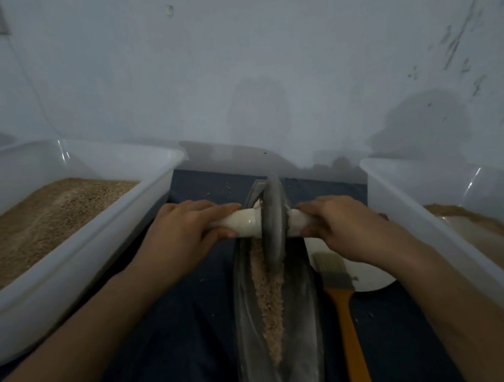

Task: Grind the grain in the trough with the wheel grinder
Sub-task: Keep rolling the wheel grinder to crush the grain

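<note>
Grain (268, 291) lies in a pale strip along the groove of the long grey trough (304, 312), which runs away from the person on a dark cloth (172, 345). The wheel grinder (272, 222) stands upright in the trough's far half, its disc in the grain. The left hand (182, 234) and right hand (346, 229) each curl round one end of its white axle. A yellow-handled brush (344, 306) lies just right of the trough, partly on what seems a white plate (367, 275). Clear tubs (78, 247) of brown meal flank both sides.

One head-worn wide-angle view looks forward and down, close over the trough (279, 323), facing a dim, perhaps blurred wall (236, 72).
</note>
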Tool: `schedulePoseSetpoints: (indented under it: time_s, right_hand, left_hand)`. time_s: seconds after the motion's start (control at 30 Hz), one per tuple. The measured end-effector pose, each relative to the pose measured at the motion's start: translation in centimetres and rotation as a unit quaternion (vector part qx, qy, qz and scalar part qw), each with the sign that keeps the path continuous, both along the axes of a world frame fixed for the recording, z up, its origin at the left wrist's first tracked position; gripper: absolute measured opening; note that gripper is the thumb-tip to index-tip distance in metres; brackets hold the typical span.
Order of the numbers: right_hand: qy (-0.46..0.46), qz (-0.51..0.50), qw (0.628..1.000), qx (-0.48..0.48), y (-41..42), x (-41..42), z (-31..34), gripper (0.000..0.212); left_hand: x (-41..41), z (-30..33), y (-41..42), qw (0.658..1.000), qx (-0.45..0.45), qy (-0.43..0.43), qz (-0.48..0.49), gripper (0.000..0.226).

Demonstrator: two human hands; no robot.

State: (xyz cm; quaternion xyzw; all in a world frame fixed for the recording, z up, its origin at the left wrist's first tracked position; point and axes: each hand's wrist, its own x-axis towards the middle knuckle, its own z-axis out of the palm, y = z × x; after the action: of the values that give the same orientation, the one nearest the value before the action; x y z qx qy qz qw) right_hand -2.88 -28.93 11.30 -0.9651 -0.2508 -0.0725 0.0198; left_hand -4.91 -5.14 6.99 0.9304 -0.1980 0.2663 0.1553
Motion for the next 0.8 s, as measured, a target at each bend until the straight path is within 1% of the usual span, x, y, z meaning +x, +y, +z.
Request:
schedulePoseSetpoints:
  time_s: [0.07,0.13,0.17,0.23,0.3,0.37,0.43,0.5,0.57,0.6,0.67,0.7,0.73,0.8]
  right_hand:
    - [0.009,0.003,1.0,-0.019,0.0,-0.3,0.2,0.037]
    - [0.019,0.016,0.998,-0.058,0.1,-1.2,0.8,0.035]
    - [0.027,0.025,0.996,-0.08,0.2,-1.8,1.3,0.035]
    - [0.049,0.045,0.991,-0.115,0.1,-3.2,2.4,0.036]
    - [0.086,0.054,0.987,-0.125,-0.1,-4.6,3.6,0.036]
    - [0.12,0.059,0.983,-0.128,-0.4,-5.6,4.1,0.04]
    - [0.122,0.051,0.982,-0.134,-0.5,-5.8,3.9,0.038]
    - [0.085,0.029,0.987,-0.137,-0.3,-4.8,2.9,0.032]
    - [0.051,0.005,0.991,-0.121,0.0,-3.0,1.6,0.025]
    - [0.037,-0.003,0.994,-0.102,0.0,-2.0,1.0,0.025]
    - [0.002,-0.011,0.998,-0.054,0.1,-0.2,-0.2,0.039]
    - [-0.021,-0.009,0.999,-0.037,0.1,0.3,-0.6,0.045]
    - [-0.042,-0.005,0.999,-0.028,0.1,0.6,-0.9,0.049]
    - [-0.046,0.003,0.999,-0.025,0.1,0.8,-1.1,0.05]
  left_hand:
    - [0.0,0.4,0.2,1.0,0.005,0.015,-0.022,0.046]
    - [-0.5,1.5,0.9,0.992,-0.026,0.1,-0.071,0.043]
    - [-0.9,2.1,1.3,0.981,-0.041,0.157,-0.101,0.04]
    - [-1.7,3.2,2.0,0.95,-0.056,0.26,-0.164,0.038]
    - [-2.3,4.0,2.5,0.925,-0.053,0.311,-0.21,0.04]
    - [-2.6,4.4,2.4,0.914,-0.06,0.328,-0.233,0.041]
    - [-2.6,4.3,2.1,0.918,-0.061,0.318,-0.231,0.043]
    - [-2.3,3.9,1.7,0.939,-0.052,0.277,-0.196,0.042]
    - [-1.7,3.1,1.2,0.968,-0.027,0.206,-0.137,0.044]
    - [-1.3,2.5,1.0,0.982,-0.01,0.158,-0.1,0.048]
    - [-0.5,1.0,0.6,0.998,0.008,0.052,-0.035,0.051]
    - [-0.2,0.4,0.4,1.0,0.01,0.018,-0.015,0.05]
    - [0.0,0.1,0.2,1.0,0.01,0.0,-0.008,0.049]
    - [0.2,0.0,0.3,1.0,0.006,0.001,-0.018,0.048]
